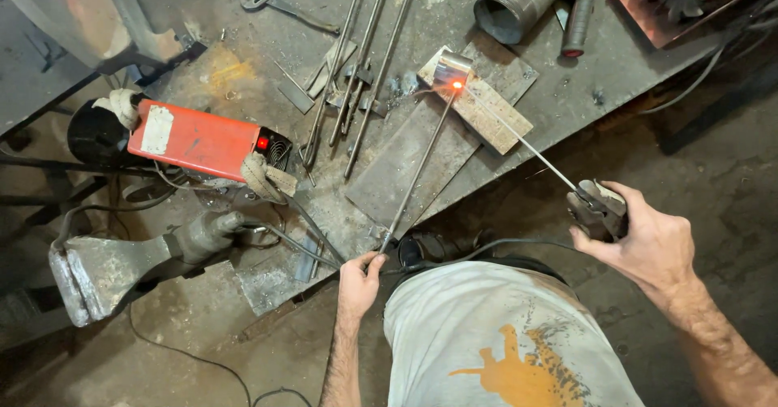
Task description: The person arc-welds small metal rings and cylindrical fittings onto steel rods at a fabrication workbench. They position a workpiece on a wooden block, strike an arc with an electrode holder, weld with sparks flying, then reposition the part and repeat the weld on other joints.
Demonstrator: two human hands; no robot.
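Steel rod (415, 174) glows orange where the electrode (519, 138) touches.

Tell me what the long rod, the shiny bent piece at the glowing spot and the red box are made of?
The long rod looks like bare steel: thin, grey and dull, held by the left hand. The shiny bent piece seems polished sheet metal, since it reflects light like a mirror. The red box looks like painted metal, though its casing could be plastic.
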